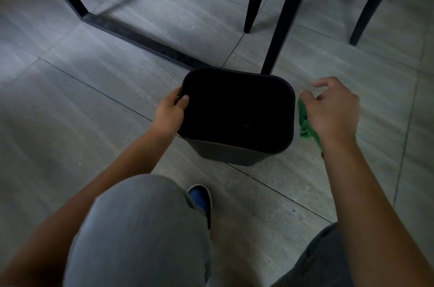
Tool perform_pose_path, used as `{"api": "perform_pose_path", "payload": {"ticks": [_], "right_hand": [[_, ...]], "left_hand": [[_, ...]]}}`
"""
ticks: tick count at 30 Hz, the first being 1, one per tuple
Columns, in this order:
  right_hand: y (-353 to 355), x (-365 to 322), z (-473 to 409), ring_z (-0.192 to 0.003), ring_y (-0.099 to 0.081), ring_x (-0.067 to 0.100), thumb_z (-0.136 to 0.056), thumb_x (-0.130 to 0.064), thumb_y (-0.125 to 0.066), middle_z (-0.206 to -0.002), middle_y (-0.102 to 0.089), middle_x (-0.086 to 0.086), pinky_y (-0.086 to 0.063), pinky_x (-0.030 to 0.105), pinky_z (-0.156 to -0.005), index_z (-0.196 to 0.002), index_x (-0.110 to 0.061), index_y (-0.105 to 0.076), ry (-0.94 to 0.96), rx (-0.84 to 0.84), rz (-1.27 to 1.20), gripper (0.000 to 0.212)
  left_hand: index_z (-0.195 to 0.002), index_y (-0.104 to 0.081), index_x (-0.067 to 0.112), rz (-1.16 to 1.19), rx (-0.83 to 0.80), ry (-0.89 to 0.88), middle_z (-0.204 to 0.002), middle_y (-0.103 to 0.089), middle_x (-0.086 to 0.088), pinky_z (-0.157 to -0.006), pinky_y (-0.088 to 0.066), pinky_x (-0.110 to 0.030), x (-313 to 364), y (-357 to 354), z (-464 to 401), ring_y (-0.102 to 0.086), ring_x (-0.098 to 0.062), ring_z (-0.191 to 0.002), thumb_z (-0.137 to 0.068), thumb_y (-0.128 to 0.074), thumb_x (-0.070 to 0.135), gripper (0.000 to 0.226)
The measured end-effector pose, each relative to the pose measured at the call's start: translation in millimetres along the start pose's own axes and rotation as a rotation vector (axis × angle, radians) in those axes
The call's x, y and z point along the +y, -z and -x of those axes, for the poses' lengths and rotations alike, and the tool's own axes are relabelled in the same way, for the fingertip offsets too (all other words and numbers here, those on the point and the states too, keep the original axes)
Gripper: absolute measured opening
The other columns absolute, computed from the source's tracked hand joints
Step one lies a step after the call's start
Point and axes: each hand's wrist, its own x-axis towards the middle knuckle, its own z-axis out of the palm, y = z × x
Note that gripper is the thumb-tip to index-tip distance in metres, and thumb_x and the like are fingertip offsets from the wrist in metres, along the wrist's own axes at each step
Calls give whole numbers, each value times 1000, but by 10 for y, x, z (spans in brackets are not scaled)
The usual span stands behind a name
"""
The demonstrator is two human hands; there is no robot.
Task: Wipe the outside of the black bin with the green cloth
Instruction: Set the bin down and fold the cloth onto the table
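Grey tiled floor (94,103), dim light; black furniture legs (285,16) across the upper frame. Black bin (237,153) — centre of frame, standing on the floor, mouth open toward the camera. Left hand (170,114) grasps the bin's left rim, thumb hooked inside. Right hand (333,110) holds the green cloth (305,123) just beside the bin's right wall; whether cloth touches wall cannot be told. Lower frame — grey-trousered knee (141,228), blue-and-black shoe (200,199).
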Motion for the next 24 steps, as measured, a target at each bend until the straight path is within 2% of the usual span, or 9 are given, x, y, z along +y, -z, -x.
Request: {"api": "perform_pose_path", "payload": {"ticks": [3,5,8,12,15,17,19,22,24], "right_hand": [[103,-320,-12,-57,-57,1,-93,-39,-67,-61,-61,-12,-39,21,-59,-108,-26,-68,73,47,-72,19],[178,-586,-19,-56,-57,3,-93,-34,-69,-61,-60,-13,-38,12,-57,-102,-28,-69,114,53,-179,11],[350,-1036,-2,-58,-59,6,-92,-29,-72,-65,-62,-11,-39,9,-57,-98,-29,-70,154,22,-412,7],[666,-1651,34,-62,-60,6,-91,-19,-69,-67,-60,-13,-42,14,-58,-107,-26,-71,276,-20,-567,18],[936,-2022,58,-67,-61,4,-92,-11,-65,-72,-61,-12,-44,13,-63,-121,-22,-68,329,-92,-594,31],[1156,-2225,61,-74,-63,2,-92,-7,-64,-76,-61,-12,-47,12,-72,-129,-17,-66,356,-119,-593,38],[1430,-2392,25,-79,-65,7,-92,-6,-64,-79,-63,-8,-54,21,-75,-134,-15,-63,373,-135,-606,43],[1852,-2623,-62,-80,-63,13,-90,-7,-63,-84,-62,-4,-55,32,-75,-135,-13,-61,376,-133,-615,45],[2123,-2773,-82,-91,-62,14,-91,-14,-62,-95,-63,-4,-53,36,-82,-133,-12,-61,362,-122,-572,43]], "left_hand": [[-154,-39,24,-201,106,-168,-155,-48,-1,-116,-38,-38,132,70,78,-45,-18,-141,-106,-52,34,50],[-143,-51,27,-203,102,-286,-138,-63,2,-110,-46,-37,408,82,88,-58,-17,-130,-106,-52,29,37],[-131,-61,13,31,-170,-83,-101,-78,-10,-82,-61,-38,958,-48,106,-75,-30,-98,-108,-48,26,29],[-121,-64,14,145,-519,250,-92,-75,-22,-69,-59,-37,1671,-241,311,-74,-34,-78,-106,-29,58,58],[-108,-67,19,344,-572,270,-86,-73,-11,-70,-56,-34,2082,-283,509,-70,-23,-74,-108,-24,51,54],[-106,-64,14,463,-582,248,-77,-72,-6,-60,-54,-28,2347,-199,644,-68,-17,-65,-111,-26,37,44],[-108,-60,8,492,-636,238,-75,-67,-10,-54,-53,-27,2624,-89,802,-65,-18,-60,-109,-36,26,30],[-99,-68,1,505,-727,283,-81,-68,-17,-59,-58,-30,3040,93,1043,-68,-23,-68,-103,-49,17,25],[-111,-71,0,528,-715,288,-98,-70,-22,-70,-62,-31,3297,222,1188,-70,-27,-83,-105,-50,19,29]]}}
